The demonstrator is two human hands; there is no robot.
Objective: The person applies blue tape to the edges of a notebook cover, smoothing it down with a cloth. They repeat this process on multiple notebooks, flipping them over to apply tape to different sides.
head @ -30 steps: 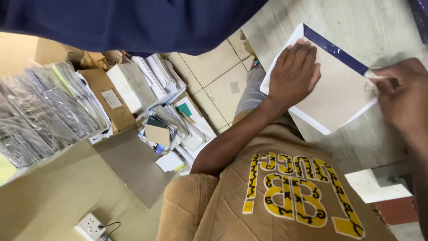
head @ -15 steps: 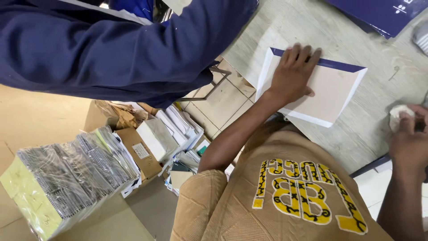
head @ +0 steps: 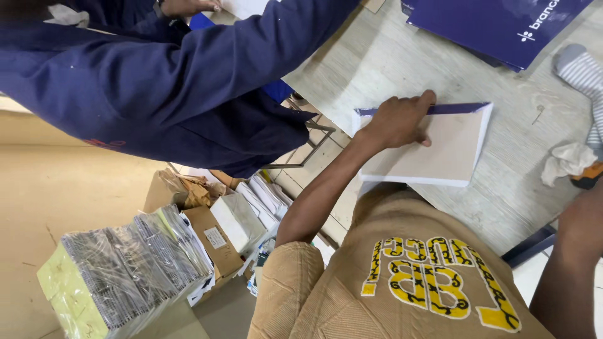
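A white paper pad with a dark blue bound edge lies on the pale wooden table. My left hand rests palm down on its left part, fingertips hooked over the blue edge, holding it in place. My tan sleeve and tan top with yellow letters fill the lower middle. Only my right forearm shows at the lower right; the hand itself is beyond the frame edge.
A co-worker in a navy jacket leans over the table at upper left. Blue folders lie at top right, with a striped cloth and a crumpled white rag nearby. Spiral-bound stacks and cardboard boxes stand on the floor.
The view has swung down and right, so the pad sits nearer the middle. My right hand, seen earlier with a small white wad, has left the frame. My left hand stays on the pad.
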